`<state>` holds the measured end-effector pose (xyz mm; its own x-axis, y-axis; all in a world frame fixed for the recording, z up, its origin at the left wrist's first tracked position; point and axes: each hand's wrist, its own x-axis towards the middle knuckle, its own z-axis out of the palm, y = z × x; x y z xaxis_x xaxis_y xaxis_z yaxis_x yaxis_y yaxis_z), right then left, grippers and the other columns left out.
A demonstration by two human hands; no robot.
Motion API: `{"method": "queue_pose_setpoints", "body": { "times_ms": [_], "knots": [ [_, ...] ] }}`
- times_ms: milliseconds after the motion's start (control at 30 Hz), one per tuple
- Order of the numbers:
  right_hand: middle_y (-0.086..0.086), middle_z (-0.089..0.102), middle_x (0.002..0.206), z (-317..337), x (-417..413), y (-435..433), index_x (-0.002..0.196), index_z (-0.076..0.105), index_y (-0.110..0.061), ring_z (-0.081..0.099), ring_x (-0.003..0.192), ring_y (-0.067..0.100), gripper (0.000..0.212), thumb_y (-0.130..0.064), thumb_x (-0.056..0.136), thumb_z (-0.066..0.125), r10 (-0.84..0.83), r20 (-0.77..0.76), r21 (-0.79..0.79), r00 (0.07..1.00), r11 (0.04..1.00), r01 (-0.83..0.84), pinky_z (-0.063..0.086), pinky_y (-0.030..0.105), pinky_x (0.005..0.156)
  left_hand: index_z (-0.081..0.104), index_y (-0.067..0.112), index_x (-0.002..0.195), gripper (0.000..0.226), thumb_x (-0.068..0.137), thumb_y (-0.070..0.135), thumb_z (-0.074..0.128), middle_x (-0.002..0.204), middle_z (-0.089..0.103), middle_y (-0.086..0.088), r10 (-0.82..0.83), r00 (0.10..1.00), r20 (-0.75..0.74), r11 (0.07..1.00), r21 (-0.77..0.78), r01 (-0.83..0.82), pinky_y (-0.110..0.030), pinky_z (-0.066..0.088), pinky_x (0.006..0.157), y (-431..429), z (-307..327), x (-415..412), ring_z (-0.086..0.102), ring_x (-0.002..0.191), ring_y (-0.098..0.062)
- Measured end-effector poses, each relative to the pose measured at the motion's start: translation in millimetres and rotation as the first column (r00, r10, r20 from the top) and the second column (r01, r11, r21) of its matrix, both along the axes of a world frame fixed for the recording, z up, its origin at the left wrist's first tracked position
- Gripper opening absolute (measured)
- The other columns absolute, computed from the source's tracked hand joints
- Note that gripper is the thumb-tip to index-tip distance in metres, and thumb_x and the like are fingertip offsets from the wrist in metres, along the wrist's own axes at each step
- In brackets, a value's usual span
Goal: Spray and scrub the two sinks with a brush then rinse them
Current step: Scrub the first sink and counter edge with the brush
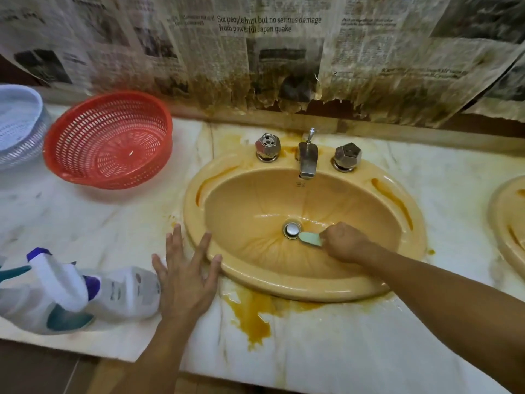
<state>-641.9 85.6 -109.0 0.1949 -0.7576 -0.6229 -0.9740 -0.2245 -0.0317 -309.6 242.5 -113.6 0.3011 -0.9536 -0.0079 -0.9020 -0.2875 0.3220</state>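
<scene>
Lying on its side at the sink's (284,288) eight o'clock, the bottle (122,291) looks done with. The left hand (187,277) rests flat on the counter (341,351), fingers spread, fingertips at the rim. The right hand (345,241) grips the brush (310,239) at the drain's (292,229) four o'clock, so scrubbing seems midway. The second sink (508,220) at three o'clock, and rinsing, likely remain. The marble counter is wet and rust-stained; stained newspaper (270,52) covers the wall.

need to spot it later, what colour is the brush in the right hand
Pale mint green brush, gripped by the right hand beside the drain; the head view shows it.
</scene>
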Motion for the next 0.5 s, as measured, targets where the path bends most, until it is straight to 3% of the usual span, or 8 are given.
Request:
{"method": "queue_pose_setpoints", "body": {
  "times_ms": [100,233,367,400,500],
  "knots": [
    [0.003,0.069,0.124,7,-3,-12,0.122,0.073,-0.024,0.062,0.112,0.024,0.035,-0.030,0.091,0.057,0.005,0.062,0.085,0.998,0.996,-0.010,0.053,0.038,0.094,0.034,0.046,0.156,0.065,0.097,0.069,0.023,0.172,-0.002,-0.003,-0.002,1.000,-0.007,1.000,0.001,0.002,-0.065,0.003,0.122,-1,1,-1,-0.002,0.159,-0.025],
    [0.007,0.065,0.115,6,-13,-18,0.118,0.066,-0.019,0.064,0.103,0.026,0.029,-0.025,0.096,0.048,0.058,-0.110,-0.131,0.992,0.989,-0.072,0.054,0.037,0.082,0.031,0.046,0.157,0.065,0.097,0.068,0.023,0.173,0.000,0.003,-0.005,1.000,-0.008,1.000,0.013,0.005,-0.067,0.003,0.122,-1,1,-1,-0.001,0.159,-0.022],
    [-0.003,0.073,0.114,9,-8,-8,0.114,0.077,-0.022,0.063,0.106,0.020,0.029,-0.031,0.092,0.059,0.095,0.115,0.206,0.989,0.971,-0.118,0.054,0.036,0.091,0.025,0.046,0.159,0.065,0.097,0.067,0.020,0.172,-0.002,0.015,-0.024,1.000,0.002,1.000,0.016,0.024,-0.067,0.003,0.122,-2,-1,0,-0.008,0.158,-0.015],
    [-0.004,0.073,0.112,14,-10,-11,0.112,0.077,-0.023,0.063,0.104,0.019,0.028,-0.030,0.092,0.059,0.127,0.098,0.205,0.987,0.968,-0.145,0.054,0.036,0.090,0.025,0.045,0.159,0.065,0.098,0.066,0.020,0.171,-0.002,0.017,-0.027,1.000,0.003,1.000,0.016,0.027,-0.068,0.003,0.122,-1,-2,0,-0.008,0.158,-0.013],
    [0.003,0.068,0.105,14,-18,-26,0.109,0.072,-0.020,0.064,0.094,0.022,0.025,-0.024,0.094,0.053,0.151,-0.103,-0.079,0.983,0.984,-0.159,0.055,0.034,0.077,0.024,0.044,0.160,0.066,0.098,0.066,0.020,0.171,0.000,0.019,-0.020,1.000,0.014,1.000,0.021,0.019,-0.068,0.003,0.122,-2,-3,0,-0.008,0.158,-0.012]
  ]
}}
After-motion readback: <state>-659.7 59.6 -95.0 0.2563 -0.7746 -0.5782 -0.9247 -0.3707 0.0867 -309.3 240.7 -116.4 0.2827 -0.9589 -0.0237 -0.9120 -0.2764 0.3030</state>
